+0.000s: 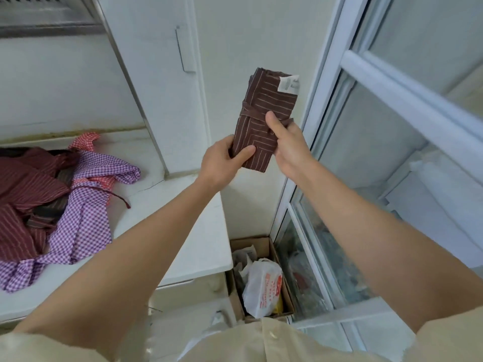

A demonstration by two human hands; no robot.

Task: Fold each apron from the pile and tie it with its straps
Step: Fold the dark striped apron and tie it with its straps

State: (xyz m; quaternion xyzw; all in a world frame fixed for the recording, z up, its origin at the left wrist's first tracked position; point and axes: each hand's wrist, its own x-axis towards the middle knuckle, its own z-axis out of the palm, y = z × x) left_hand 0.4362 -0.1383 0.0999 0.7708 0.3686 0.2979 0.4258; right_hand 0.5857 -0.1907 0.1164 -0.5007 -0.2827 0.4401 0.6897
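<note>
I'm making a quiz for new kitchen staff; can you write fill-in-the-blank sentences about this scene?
1. The left hand and right hand hold up a folded apron patterned with thin ____.
2. Its white label sits at the ____ end.
3. The pile of unfolded aprons lies on the counter to the person's ____.
Missing words: stripes; top; left.

The apron pile runs off the left edge, and print on the label is unreadable.
</note>
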